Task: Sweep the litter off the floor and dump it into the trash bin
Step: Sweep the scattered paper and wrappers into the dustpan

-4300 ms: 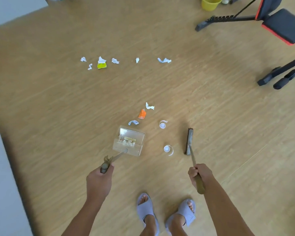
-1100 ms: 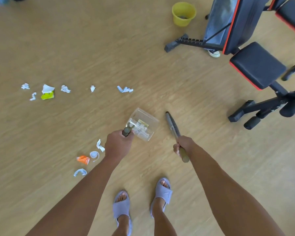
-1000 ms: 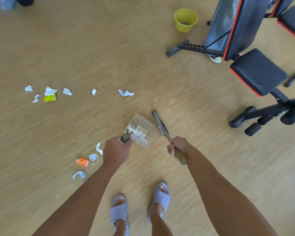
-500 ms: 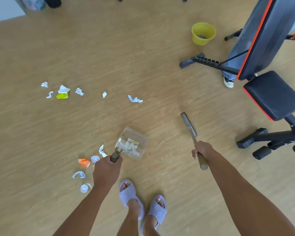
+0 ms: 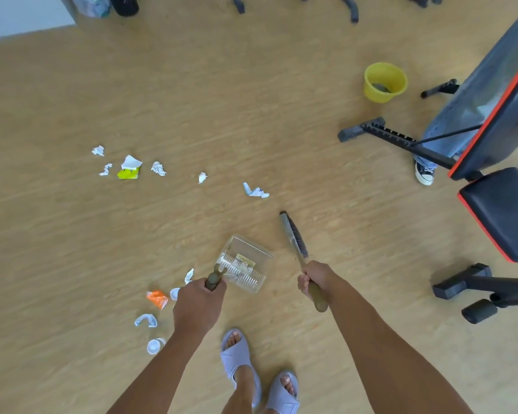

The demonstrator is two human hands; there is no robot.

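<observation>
The left hand (image 5: pixel 198 306) grips the dustpan (image 5: pixel 245 262) handle; the right hand (image 5: pixel 314 277) grips the brush (image 5: pixel 293 234). Litter (image 5: pixel 157 298) lies just left of the left hand, the yellow bin (image 5: pixel 385 82) far beyond the dustpan.

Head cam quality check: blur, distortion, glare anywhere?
Head view: slight motion softness on the left hand and dustpan; litter such as the orange scrap stays readable. Wide-angle bending at the edges stretches the workout bench. Lighting even, shadows soft, no harsh floor glare.

We get bright, even daylight, soft shadows only. Floor (image 5: pixel 251 115) slightly smeared by motion blur left of left hand (image 5: pixel 196 309). Wide-angle bending toward edges, no harsh glare.
</observation>
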